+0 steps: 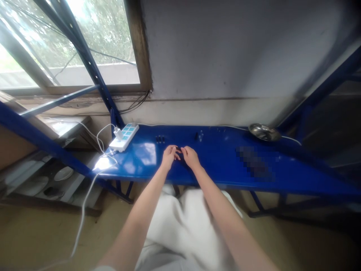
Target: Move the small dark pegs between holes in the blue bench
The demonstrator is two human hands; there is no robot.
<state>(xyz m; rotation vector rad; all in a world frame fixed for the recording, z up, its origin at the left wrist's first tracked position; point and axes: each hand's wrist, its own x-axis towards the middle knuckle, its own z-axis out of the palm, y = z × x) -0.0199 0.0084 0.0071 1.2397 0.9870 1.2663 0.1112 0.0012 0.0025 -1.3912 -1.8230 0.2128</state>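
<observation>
My left hand (169,155) and my right hand (190,156) meet above the middle of the blue table (220,169), fingers bent and pinched toward each other. Between the fingertips is a small dark piece (178,149), mostly covered, so its kind cannot be made out. Both hands appear to grip it. Just beyond my left hand, a few small dark cylinders (160,139) stand in a row. Past my right hand is a cluster of small clear pieces (201,135) with a dark piece (196,136) beside it.
A white power strip (128,134) with a plugged-in white adapter (118,133) lies at the table's left end, its cable hanging to the floor. A shiny metal bowl (264,132) sits at the back right. A blurred-out dark item (255,162) lies in front of it. Blue frame posts flank the table.
</observation>
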